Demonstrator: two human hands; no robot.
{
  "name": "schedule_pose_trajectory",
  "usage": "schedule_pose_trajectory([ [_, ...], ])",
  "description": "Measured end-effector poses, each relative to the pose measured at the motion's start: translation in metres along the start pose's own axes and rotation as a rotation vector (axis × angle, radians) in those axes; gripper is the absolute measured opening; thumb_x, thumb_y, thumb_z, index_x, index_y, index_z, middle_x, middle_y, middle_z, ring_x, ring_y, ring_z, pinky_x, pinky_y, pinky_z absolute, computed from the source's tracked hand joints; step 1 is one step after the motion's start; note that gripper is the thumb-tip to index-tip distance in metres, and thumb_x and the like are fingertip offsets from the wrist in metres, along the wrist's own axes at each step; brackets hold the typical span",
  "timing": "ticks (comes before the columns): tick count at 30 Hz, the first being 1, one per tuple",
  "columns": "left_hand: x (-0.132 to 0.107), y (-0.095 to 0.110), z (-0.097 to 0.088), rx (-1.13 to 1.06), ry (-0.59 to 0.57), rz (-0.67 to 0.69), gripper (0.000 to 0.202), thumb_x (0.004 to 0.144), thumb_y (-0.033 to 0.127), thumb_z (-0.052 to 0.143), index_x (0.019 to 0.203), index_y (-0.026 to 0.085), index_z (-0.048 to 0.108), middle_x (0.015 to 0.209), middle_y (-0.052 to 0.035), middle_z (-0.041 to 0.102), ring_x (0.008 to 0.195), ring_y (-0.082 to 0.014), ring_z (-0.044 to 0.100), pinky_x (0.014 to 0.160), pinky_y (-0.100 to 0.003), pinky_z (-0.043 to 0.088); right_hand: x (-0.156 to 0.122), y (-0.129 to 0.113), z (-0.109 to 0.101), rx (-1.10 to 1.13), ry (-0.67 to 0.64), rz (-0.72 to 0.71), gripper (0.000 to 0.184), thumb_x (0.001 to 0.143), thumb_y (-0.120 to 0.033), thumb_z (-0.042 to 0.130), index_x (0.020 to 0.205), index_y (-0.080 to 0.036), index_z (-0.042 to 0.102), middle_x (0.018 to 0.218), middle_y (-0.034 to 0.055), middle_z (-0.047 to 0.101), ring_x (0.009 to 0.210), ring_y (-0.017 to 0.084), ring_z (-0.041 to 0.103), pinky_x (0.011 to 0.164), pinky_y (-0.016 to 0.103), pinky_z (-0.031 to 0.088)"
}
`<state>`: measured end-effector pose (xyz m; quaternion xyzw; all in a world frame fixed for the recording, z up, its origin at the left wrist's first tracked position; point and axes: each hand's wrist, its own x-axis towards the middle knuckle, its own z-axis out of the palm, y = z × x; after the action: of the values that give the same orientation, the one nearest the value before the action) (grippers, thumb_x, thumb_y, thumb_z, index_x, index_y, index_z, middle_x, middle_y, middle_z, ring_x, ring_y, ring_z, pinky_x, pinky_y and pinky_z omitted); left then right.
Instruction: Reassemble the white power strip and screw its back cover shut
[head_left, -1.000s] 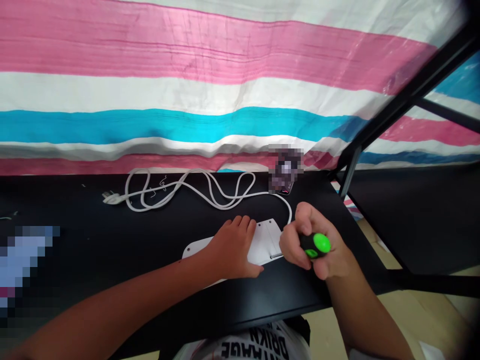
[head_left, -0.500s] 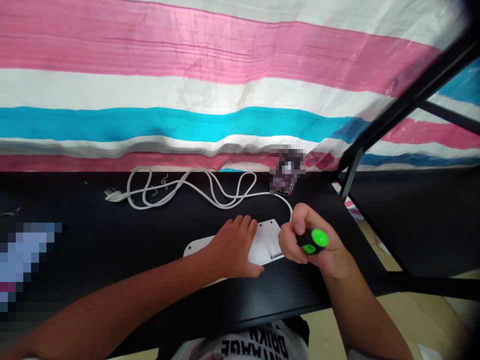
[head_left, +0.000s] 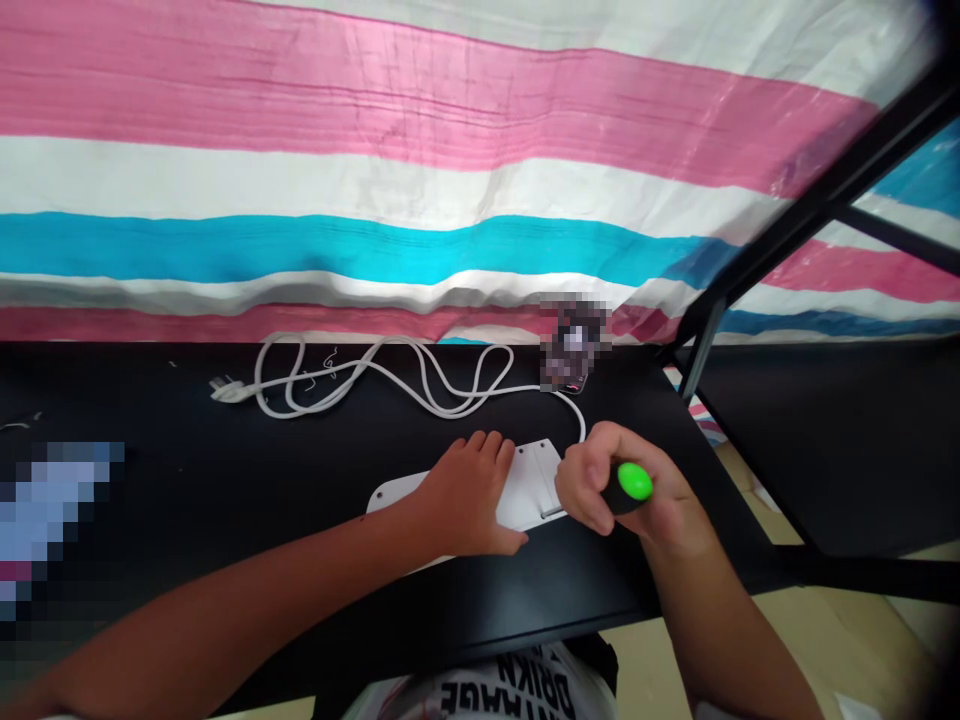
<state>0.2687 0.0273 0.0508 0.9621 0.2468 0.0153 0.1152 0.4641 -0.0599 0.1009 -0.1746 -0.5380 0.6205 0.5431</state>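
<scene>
A white power strip (head_left: pixel 528 492) lies on the black table, with screw holes showing along its edges. My left hand (head_left: pixel 471 495) reaches across its middle and grips it, fingers over the far edge and thumb by the near edge. At its right end, my right hand (head_left: pixel 626 485) is closed around the black and green handle of a screwdriver (head_left: pixel 635 482). Part of the metal shaft pokes out left of my fingers, over the strip. My right hand hides most of the handle and the strip's right end.
A white power cord (head_left: pixel 424 375) loops along the back of the table, ending in a plug (head_left: pixel 229 389) at left. Behind the cord's right part lies a blurred phone (head_left: pixel 576 345). A pixelated flat object (head_left: pixel 52 520) is at far left. A black metal frame (head_left: pixel 705 345) stands at right.
My right hand has turned the screwdriver handle a little and its fingers have shifted round it. My left hand and the power strip stay in place.
</scene>
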Motion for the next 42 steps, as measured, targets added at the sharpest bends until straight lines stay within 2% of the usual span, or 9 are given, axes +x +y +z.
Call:
schedule_pose_trajectory([
  [2, 0.0, 0.0, 0.0, -0.002, -0.005, -0.001, 0.08, 0.062, 0.067, 0.08, 0.118, 0.012, 0.061, 0.113, -0.0119, 0.061, 0.099, -0.0323, 0.057, 0.083, -0.048, 0.049, 0.001, -0.002, -0.001, -0.085, -0.027, -0.029, 0.046, 0.102, -0.054, 0.052, 0.121, -0.014, 0.066, 0.08, 0.0059, 0.059, 0.07, 0.017, 0.053, 0.067, 0.033, 0.042],
  [4, 0.0, 0.0, -0.001, 0.001, -0.007, -0.004, 0.078, 0.063, 0.067, 0.079, 0.116, 0.013, 0.061, 0.112, -0.0118, 0.061, 0.099, -0.0322, 0.057, 0.082, -0.047, 0.049, 0.002, -0.003, -0.002, -0.133, -0.023, -0.056, 0.044, 0.104, -0.05, 0.049, 0.117, -0.013, 0.069, 0.081, 0.0075, 0.06, 0.075, 0.02, 0.057, 0.07, 0.036, 0.045],
  [7, 0.0, 0.001, 0.0, 0.015, -0.003, -0.005, 0.075, 0.065, 0.066, 0.077, 0.114, 0.013, 0.061, 0.111, -0.012, 0.06, 0.099, -0.0326, 0.057, 0.081, -0.047, 0.048, 0.003, 0.0, -0.001, -0.11, -0.004, -0.063, 0.035, 0.1, -0.048, 0.06, 0.109, -0.015, 0.07, 0.085, 0.0067, 0.061, 0.075, 0.018, 0.062, 0.069, 0.036, 0.049],
  [12, 0.0, 0.001, 0.001, 0.022, 0.001, -0.005, 0.07, 0.067, 0.066, 0.075, 0.112, 0.014, 0.061, 0.111, -0.012, 0.06, 0.099, -0.0328, 0.057, 0.081, -0.047, 0.048, 0.004, 0.009, 0.007, -0.033, -0.007, -0.111, 0.032, 0.091, -0.036, 0.078, 0.114, -0.015, 0.069, 0.097, 0.0047, 0.058, 0.066, 0.012, 0.065, 0.06, 0.029, 0.05],
  [19, 0.0, 0.001, 0.0, 0.021, -0.008, -0.009, 0.075, 0.065, 0.067, 0.078, 0.116, 0.014, 0.06, 0.114, -0.0126, 0.06, 0.101, -0.0334, 0.057, 0.083, -0.048, 0.049, 0.007, 0.011, 0.011, -0.008, 0.031, -0.145, 0.03, 0.092, -0.03, 0.076, 0.116, -0.014, 0.067, 0.097, 0.0043, 0.055, 0.065, 0.009, 0.059, 0.057, 0.025, 0.044],
  [27, 0.0, 0.002, 0.0, 0.018, 0.005, -0.005, 0.069, 0.068, 0.067, 0.074, 0.111, 0.014, 0.061, 0.11, -0.0121, 0.06, 0.098, -0.0324, 0.057, 0.08, -0.047, 0.049, 0.007, 0.01, 0.017, -0.15, 0.125, -0.205, 0.029, 0.092, -0.033, 0.076, 0.114, -0.016, 0.069, 0.098, 0.0045, 0.057, 0.065, 0.01, 0.063, 0.055, 0.026, 0.046],
  [35, 0.0, -0.001, 0.001, 0.012, 0.001, 0.0, 0.082, 0.064, 0.067, 0.08, 0.121, 0.012, 0.06, 0.114, -0.0124, 0.061, 0.101, -0.0329, 0.057, 0.083, -0.047, 0.049, 0.006, 0.014, 0.005, -0.156, 0.159, -0.228, 0.033, 0.098, -0.05, 0.064, 0.114, -0.021, 0.07, 0.094, 0.0035, 0.056, 0.058, 0.009, 0.058, 0.049, 0.025, 0.041],
  [39, 0.0, -0.001, 0.003, 0.025, 0.009, -0.001, 0.084, 0.063, 0.068, 0.08, 0.121, 0.011, 0.06, 0.113, -0.0127, 0.061, 0.1, -0.0329, 0.056, 0.082, -0.048, 0.049, 0.008, 0.003, 0.005, -0.14, 0.181, -0.281, 0.035, 0.099, -0.056, 0.059, 0.111, -0.025, 0.071, 0.084, 0.0001, 0.052, 0.052, 0.008, 0.051, 0.044, 0.023, 0.038],
  [42, 0.0, 0.0, 0.002, 0.019, 0.005, -0.006, 0.083, 0.064, 0.067, 0.08, 0.121, 0.011, 0.059, 0.114, -0.0131, 0.061, 0.102, -0.0332, 0.056, 0.083, -0.048, 0.049, 0.009, -0.011, 0.001, -0.141, 0.272, -0.33, 0.033, 0.099, -0.054, 0.059, 0.105, -0.025, 0.073, 0.077, -0.0023, 0.046, 0.048, 0.007, 0.044, 0.04, 0.021, 0.034],
])
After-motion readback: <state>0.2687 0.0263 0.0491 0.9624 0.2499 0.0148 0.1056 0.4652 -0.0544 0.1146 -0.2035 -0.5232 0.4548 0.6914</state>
